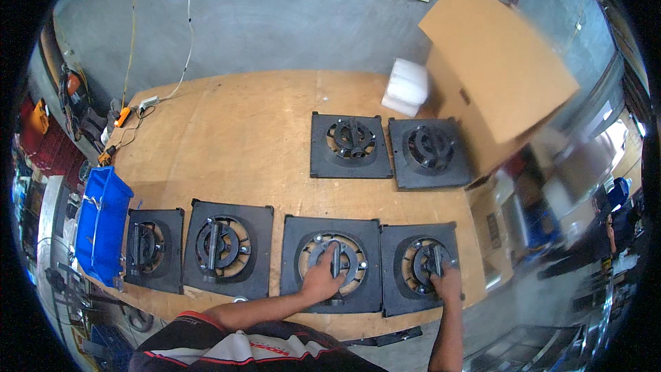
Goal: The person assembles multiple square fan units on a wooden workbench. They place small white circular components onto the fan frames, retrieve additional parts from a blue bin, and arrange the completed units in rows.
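Note:
Several black square panels, each with a round spoked opening and a ring with a dark bar across it, lie flat on the wooden table. My left hand (pixel 322 281) reaches over the third front panel (pixel 296 234), its thumb and fingers closed about the bar (pixel 337 260) at the centre. On the front-right panel (pixel 394 296), my right hand (pixel 449 282) grips the near end of a similar bar (pixel 437 260). Its fingertips are partly hidden. Nearer my left stand two more panels, one at the far left (pixel 175 224) and one beside it (pixel 261 219).
Two similar panels, one (pixel 320 165) beside another (pixel 403 178), lie farther back. Behind them are a white foam block (pixel 405 87) and a large open cardboard box (pixel 496 62). A blue bin (pixel 103 224) stands at the left edge. Cables run to a power strip (pixel 149 102).

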{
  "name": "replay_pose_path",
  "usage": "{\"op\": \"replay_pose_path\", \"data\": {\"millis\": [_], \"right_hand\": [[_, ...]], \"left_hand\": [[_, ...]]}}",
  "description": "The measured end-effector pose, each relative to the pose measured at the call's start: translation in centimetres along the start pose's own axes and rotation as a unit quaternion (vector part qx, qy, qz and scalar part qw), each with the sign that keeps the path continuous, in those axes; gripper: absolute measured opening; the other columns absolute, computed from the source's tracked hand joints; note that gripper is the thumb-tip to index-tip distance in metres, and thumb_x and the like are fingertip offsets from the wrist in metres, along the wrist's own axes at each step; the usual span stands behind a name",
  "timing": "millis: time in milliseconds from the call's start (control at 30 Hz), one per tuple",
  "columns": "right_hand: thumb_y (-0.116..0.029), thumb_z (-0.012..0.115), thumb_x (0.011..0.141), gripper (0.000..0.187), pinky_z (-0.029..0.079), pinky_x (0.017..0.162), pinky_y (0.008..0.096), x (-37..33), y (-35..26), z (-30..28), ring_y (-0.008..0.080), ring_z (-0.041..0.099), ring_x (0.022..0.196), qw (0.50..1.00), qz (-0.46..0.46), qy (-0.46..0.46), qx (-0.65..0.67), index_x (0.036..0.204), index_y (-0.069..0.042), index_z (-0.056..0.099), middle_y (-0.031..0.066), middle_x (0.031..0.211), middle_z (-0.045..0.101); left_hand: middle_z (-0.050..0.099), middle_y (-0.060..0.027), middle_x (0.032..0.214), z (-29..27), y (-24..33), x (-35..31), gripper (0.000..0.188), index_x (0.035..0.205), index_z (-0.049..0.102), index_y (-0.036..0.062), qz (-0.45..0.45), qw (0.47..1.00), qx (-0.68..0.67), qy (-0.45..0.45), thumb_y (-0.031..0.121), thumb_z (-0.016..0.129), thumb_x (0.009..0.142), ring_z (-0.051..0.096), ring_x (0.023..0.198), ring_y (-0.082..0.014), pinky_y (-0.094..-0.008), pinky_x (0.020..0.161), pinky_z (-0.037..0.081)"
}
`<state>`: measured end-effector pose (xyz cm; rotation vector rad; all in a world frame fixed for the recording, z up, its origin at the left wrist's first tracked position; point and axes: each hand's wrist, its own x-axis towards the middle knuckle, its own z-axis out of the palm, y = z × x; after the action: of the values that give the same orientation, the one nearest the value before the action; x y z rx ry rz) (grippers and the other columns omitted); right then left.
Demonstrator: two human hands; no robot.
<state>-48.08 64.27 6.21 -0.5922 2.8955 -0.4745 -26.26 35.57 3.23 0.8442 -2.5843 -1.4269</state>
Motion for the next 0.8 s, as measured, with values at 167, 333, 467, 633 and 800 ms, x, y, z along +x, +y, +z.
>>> {"op": "replay_pose_path", "data": {"millis": [167, 333, 467, 633, 800], "right_hand": [[-0.033, 0.075, 0.076, 0.055, 0.053, 0.073, 0.0504, 0.6, 2.8, 2.4, 0.0437, 0.067, 0.083, 1.000, 0.001, -0.004, -0.010, 0.118, 0.002, 0.063, 0.0281, 0.087, 0.067], [-0.036, 0.074, 0.078, 0.052, 0.054, 0.076, 0.0486, 0.5, 1.1, 1.2, 0.0430, 0.067, 0.088, 0.998, 0.039, 0.000, 0.042, 0.113, 0.001, 0.066, 0.0272, 0.092, 0.068], [-0.038, 0.074, 0.079, 0.051, 0.053, 0.079, 0.0485, 1.5, 2.3, 2.5, 0.0441, 0.066, 0.091, 0.998, 0.017, 0.037, 0.039, 0.111, 0.001, 0.067, 0.0270, 0.095, 0.068], [-0.037, 0.075, 0.078, 0.050, 0.052, 0.080, 0.0496, 1.2, 0.8, 0.4, 0.0448, 0.066, 0.092, 0.997, 0.060, 0.004, 0.042, 0.108, 0.002, 0.067, 0.0271, 0.096, 0.068], [-0.032, 0.078, 0.076, 0.057, 0.052, 0.083, 0.0478, 1.5, 1.8, 2.2, 0.0457, 0.066, 0.093, 0.999, 0.054, -0.006, 0.006, 0.115, 0.006, 0.063, 0.0293, 0.096, 0.068]], "left_hand": [[0.068, -0.0245, 0.086, -1.7, 0.6, -0.4, 0.085, 0.155, 0.018, 0.0159, -0.050, 0.994, 0.013, -0.094, 0.036, 0.067, 0.088, 0.068, 0.082, -0.0430, -0.0493, 0.075, 0.055], [0.070, -0.0216, 0.094, -7.0, 2.5, 7.6, 0.052, 0.130, 0.059, 0.0115, 0.071, 0.976, 0.167, -0.118, 0.040, 0.065, 0.086, 0.068, 0.087, -0.0397, -0.0473, 0.079, 0.054], [0.070, -0.0173, 0.100, -8.4, 3.3, 20.3, 0.052, 0.126, 0.062, 0.0101, 0.148, 0.987, 0.055, 0.014, 0.040, 0.069, 0.084, 0.069, 0.089, -0.0356, -0.0432, 0.080, 0.054], [0.051, -0.0257, 0.136, -5.7, 8.8, 33.8, 0.087, 0.149, 0.035, 0.0133, 0.015, 0.985, 0.149, 0.083, 0.053, 0.071, 0.080, 0.057, 0.120, -0.0382, -0.0449, 0.099, 0.048], [0.055, -0.0245, 0.134, -4.5, 6.0, 42.4, 0.124, 0.155, 0.010, 0.0045, -0.091, 0.987, 0.122, 0.045, 0.055, 0.081, 0.067, 0.057, 0.122, -0.0364, -0.0433, 0.104, 0.046]]}}
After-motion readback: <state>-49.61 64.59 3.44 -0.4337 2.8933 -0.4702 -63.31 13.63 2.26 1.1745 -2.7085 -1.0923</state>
